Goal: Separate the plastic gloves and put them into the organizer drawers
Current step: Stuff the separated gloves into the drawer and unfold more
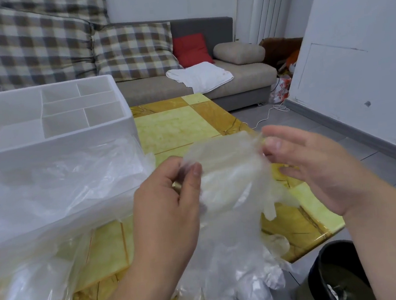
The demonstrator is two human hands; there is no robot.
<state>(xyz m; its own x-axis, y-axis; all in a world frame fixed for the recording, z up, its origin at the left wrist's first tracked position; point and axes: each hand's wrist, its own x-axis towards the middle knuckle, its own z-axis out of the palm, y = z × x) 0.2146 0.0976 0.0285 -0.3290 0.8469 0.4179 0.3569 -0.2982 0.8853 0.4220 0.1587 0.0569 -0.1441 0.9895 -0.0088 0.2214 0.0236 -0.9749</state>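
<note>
Nearest me, a limp bunch of thin clear plastic gloves [229,178] hung over the glossy yellow table [177,125]. My left hand [170,201] pinched one edge and my right hand [315,162] pinched the opposite corner. I judged the film weightless, slippery and clingy, best peeled apart at the cuff edges. Beyond stood the white compartmented organizer [52,140].

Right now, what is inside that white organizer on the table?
The white organizer shows only its dividers; nothing lies in the visible compartments. Clear plastic drapes over its front, so the drawers behind cannot be seen.
</note>
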